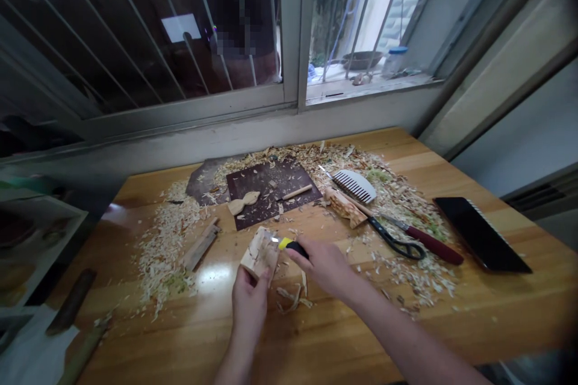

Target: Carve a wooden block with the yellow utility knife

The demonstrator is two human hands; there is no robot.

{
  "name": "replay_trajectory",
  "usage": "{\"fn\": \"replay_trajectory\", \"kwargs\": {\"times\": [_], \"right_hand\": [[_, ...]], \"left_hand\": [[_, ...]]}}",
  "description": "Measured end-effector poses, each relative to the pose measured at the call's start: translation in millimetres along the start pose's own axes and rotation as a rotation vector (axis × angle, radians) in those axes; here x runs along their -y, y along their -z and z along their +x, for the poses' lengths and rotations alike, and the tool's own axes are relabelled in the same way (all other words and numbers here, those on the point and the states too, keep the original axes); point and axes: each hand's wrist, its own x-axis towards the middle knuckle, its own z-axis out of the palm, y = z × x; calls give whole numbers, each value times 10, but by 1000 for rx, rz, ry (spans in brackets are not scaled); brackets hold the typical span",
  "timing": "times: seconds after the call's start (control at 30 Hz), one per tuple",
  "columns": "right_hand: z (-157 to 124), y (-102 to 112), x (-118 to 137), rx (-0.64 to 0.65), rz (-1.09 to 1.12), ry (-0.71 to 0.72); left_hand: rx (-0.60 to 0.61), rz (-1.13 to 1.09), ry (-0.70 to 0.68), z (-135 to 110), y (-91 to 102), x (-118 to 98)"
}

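Note:
My left hand (249, 301) is closed around the lower end of a pale block of wood (259, 252), holding it tilted above the table. My right hand (326, 264) grips a knife with a black and yellow handle (291, 245); its short blade touches the block's upper right edge. Curled shavings (293, 296) lie on the wooden table (316, 337) just below both hands.
A dark cutting mat (271, 183) carries a carved wooden piece (244, 202) and a thin stick (295, 192). To the right lie a white comb (356, 183), scissors (397, 243), a red-handled tool (433, 243) and a black phone (481, 231). Wood chips cover the table's far half. A barred window stands behind.

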Motion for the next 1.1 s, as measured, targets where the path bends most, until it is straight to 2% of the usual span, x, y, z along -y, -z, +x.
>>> {"fn": "replay_trajectory", "kwargs": {"times": [0.13, 0.27, 0.5, 0.8, 1.1], "right_hand": [[-54, -97, 163, 67, 28, 48], [-98, -137, 193, 125, 91, 94], [-54, -154, 149, 62, -14, 73], [83, -194, 120, 47, -53, 54], [181, -91, 145, 67, -43, 99]], "left_hand": [[4, -27, 28, -10, 11, 25], [0, -42, 54, -23, 12, 33], [14, -57, 57, -23, -9, 7], [-3, -96, 44, 23, -42, -33], [-23, -117, 62, 74, -3, -40]]}}
